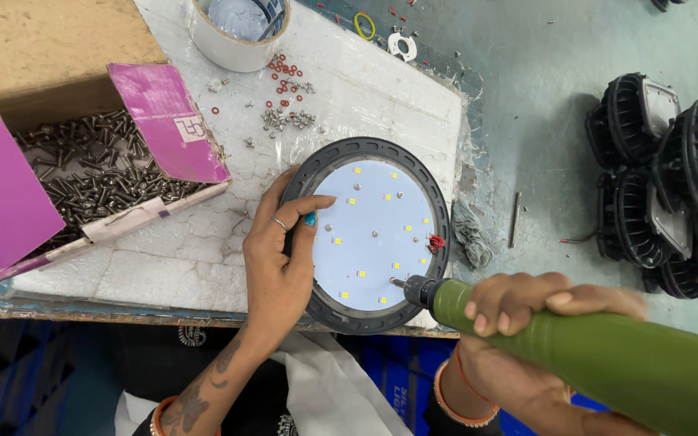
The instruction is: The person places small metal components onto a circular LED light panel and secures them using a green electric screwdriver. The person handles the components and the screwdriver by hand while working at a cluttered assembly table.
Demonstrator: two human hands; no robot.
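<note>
Centrally, on the white foam-topped bench, lies a round black-rimmed lamp with a white LED board; the left hand presses its rim with fingers spread, while the right hand grips a green cylindrical power screwdriver, tip on the board. Nearby: open cardboard box of steel screws, roll of clear tape, scattered red washers, stacked black finned lamp housings.

On the bench lies 1 round lamp with 1 white disc inside it, and on that disc about 14 small yellow chips can be counted. There is 1 green screwdriver, 1 roll of tape, 1 yellow ring and 1 open box of screws, too many to count. At the right stand at least 5 black housings. 2 hands show: left hand, right hand.
</note>
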